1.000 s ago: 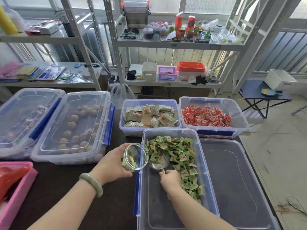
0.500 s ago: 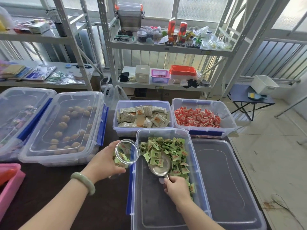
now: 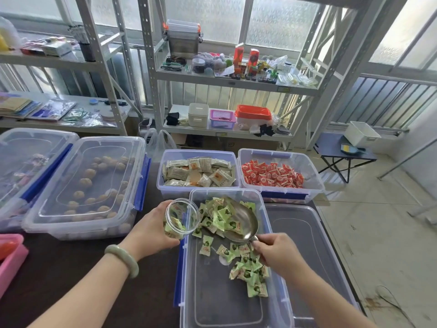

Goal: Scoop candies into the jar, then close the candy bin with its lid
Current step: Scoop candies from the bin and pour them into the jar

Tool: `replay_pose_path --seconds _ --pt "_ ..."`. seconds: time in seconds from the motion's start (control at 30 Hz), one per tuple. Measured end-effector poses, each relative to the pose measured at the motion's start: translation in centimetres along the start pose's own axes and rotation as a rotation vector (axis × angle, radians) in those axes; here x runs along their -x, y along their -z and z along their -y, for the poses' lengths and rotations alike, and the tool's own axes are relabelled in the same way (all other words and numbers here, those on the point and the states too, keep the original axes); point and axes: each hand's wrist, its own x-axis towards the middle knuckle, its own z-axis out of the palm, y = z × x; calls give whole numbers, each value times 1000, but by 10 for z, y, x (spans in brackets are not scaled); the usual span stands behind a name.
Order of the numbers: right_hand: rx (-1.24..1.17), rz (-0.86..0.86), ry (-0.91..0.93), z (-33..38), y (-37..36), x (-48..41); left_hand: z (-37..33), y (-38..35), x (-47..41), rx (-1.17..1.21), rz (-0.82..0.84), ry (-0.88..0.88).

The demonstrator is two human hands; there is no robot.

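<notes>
An open clear candy bin (image 3: 210,301) with blue latches sits in front of me, with green-wrapped candies (image 3: 250,268) spread along its far and right side. My left hand (image 3: 151,230) grips a clear round jar (image 3: 181,217), tilted with its mouth toward the bin; a few green candies lie inside it. My right hand (image 3: 276,252) holds the handle of a metal scoop (image 3: 243,223), which carries several green candies above the bin's far end, just right of the jar. The bin's clear lid (image 3: 307,245) lies flat on the table to the right.
Behind the bin stand open bins of beige packets (image 3: 198,172) and red candies (image 3: 272,175). Two lidded bins (image 3: 87,185) fill the left side. A pink container (image 3: 11,256) sits at the left edge. Metal shelves stand beyond the dark table.
The scoop has dug through the candies, come up loaded and moved to the right of the jar's mouth. The jar has stayed at the bin's left rim.
</notes>
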Motion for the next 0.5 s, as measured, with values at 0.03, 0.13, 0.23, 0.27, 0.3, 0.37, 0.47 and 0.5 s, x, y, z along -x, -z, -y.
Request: replay_pose_path --seconds 0.03,0.13,0.23,0.27,0.3,0.37,0.47,0.5 --pt "27 24 5 10 8 1 -1 0 1 7 -1 -4" --pt "169 120 35 40 27 2 -3 1 3 24 -8 10" --pt "319 185 82 73 35 5 -2 0 5 26 -5 21" --pt "381 199 109 85 35 7 -2 -1 7 25 -6 22" --pt "453 207 137 96 35 8 -3 -1 8 27 -9 24" --pt "588 198 181 114 33 9 -3 -1 10 39 -17 27" --pt "730 173 219 134 29 6 -4 -1 13 57 -27 32" --pt "788 167 234 141 27 6 -4 -1 14 57 -28 33"
